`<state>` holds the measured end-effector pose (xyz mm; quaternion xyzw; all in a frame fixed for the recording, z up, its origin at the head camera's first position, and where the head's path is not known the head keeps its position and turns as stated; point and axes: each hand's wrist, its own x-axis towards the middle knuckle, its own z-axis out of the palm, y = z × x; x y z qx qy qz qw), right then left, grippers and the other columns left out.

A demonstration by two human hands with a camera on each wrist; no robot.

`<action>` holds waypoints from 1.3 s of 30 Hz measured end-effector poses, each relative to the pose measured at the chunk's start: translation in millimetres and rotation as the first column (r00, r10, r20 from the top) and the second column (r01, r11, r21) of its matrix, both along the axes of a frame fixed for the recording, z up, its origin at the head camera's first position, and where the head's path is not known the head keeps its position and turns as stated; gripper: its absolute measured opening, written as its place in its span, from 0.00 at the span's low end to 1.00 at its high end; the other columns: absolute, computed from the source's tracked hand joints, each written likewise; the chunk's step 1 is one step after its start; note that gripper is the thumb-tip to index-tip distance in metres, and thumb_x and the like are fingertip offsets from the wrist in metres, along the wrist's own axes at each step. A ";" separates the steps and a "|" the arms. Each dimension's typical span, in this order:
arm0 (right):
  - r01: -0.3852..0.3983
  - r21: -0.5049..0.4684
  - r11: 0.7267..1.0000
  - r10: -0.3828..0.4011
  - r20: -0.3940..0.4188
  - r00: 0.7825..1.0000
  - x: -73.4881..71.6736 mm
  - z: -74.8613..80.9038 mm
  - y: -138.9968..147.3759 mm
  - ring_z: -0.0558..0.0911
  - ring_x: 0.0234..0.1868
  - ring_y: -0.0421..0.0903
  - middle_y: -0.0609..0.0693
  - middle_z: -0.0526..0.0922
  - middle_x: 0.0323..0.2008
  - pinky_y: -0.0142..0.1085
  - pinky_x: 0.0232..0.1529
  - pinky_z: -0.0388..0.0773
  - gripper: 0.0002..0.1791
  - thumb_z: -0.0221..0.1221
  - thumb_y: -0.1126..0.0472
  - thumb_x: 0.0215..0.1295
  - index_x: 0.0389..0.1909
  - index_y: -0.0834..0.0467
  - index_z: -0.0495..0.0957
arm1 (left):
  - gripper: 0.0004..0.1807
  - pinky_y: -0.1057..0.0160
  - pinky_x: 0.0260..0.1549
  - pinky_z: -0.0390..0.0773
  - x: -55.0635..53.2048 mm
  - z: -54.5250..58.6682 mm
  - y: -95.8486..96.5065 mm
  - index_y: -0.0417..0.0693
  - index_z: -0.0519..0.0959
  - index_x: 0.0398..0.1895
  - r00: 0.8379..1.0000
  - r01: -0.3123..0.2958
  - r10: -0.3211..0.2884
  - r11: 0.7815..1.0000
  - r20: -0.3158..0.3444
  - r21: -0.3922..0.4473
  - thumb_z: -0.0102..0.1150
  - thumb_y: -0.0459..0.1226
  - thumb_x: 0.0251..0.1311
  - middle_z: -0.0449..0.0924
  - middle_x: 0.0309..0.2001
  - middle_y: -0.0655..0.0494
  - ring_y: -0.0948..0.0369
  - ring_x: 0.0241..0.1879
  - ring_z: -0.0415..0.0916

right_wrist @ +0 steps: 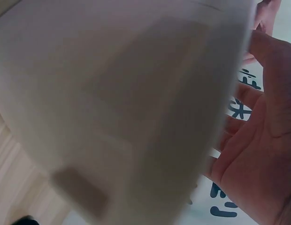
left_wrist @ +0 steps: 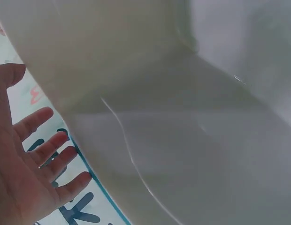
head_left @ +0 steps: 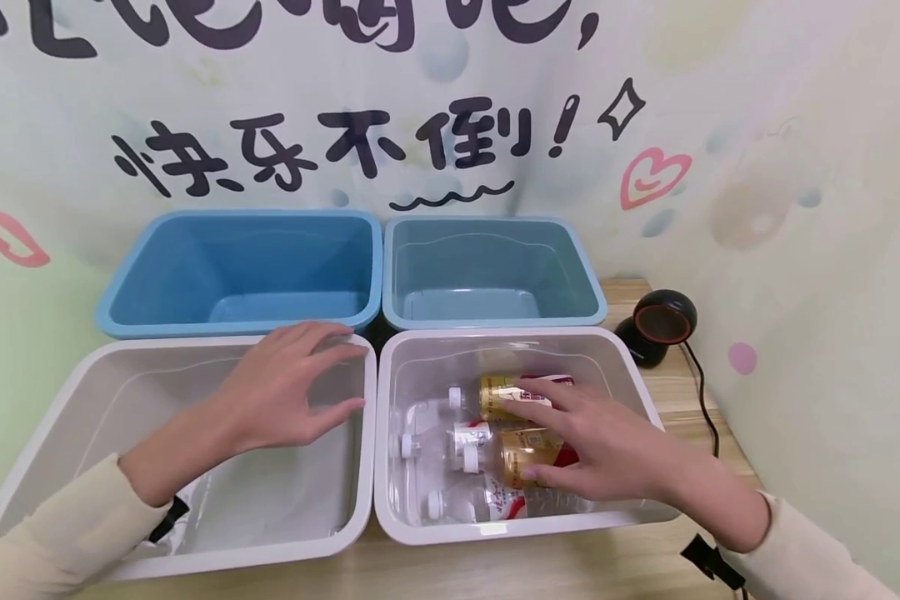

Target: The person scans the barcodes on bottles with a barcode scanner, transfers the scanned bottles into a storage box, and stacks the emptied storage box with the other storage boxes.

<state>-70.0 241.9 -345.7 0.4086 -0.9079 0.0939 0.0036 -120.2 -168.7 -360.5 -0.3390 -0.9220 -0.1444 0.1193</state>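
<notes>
My left hand (head_left: pixel 281 392) hovers over the left grey-white bin (head_left: pixel 285 512), thumb and fingers apart with nothing between them. In the left wrist view its fingers spread beside the bin's pale wall. Over the right grey-white bin (head_left: pixel 495 535), my right hand (head_left: pixel 603 442) stretches its fingers above several clear plastic bottles lying on their sides. Two have gold labels: a rear bottle (head_left: pixel 497 395) and a middle bottle (head_left: pixel 521 454). At the front is a bottle with a red-and-white label (head_left: pixel 504 498). The right wrist view shows the palm, with fingertips partly hidden behind the bin wall.
Behind stand a blue bin (head_left: pixel 292 275) and a grey-blue bin (head_left: pixel 487 267), rims close to the front bins. A black round-headed device (head_left: pixel 663 318) with a cable sits right of them on the wooden table (head_left: pixel 420 575). A printed cloth hangs behind.
</notes>
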 end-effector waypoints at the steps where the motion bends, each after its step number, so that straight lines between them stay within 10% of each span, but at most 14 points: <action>1: 0.001 0.001 1.000 -0.001 0.003 1.000 1.1 -1.6 0.1 0.76 0.73 0.57 0.55 0.74 0.75 0.55 0.69 0.78 0.40 0.65 0.32 0.68 0.76 0.45 0.71 | 0.28 0.36 0.66 0.76 0.2 -1.7 -0.7 0.59 0.84 0.62 1.000 0.003 -0.003 1.000 -0.011 0.000 0.70 0.57 0.59 0.81 0.66 0.49 0.46 0.67 0.77; 39: 0.021 0.105 0.994 -0.037 0.148 0.988 4.1 -38.0 -8.9 0.80 0.68 0.44 0.42 0.80 0.69 0.52 0.66 0.82 0.39 0.63 0.34 0.71 0.78 0.45 0.70 | 0.32 0.43 0.54 0.83 -1.5 -7.1 -1.8 0.63 0.85 0.63 0.997 -0.003 0.001 1.000 -0.075 -0.027 0.69 0.64 0.58 0.84 0.58 0.56 0.52 0.56 0.80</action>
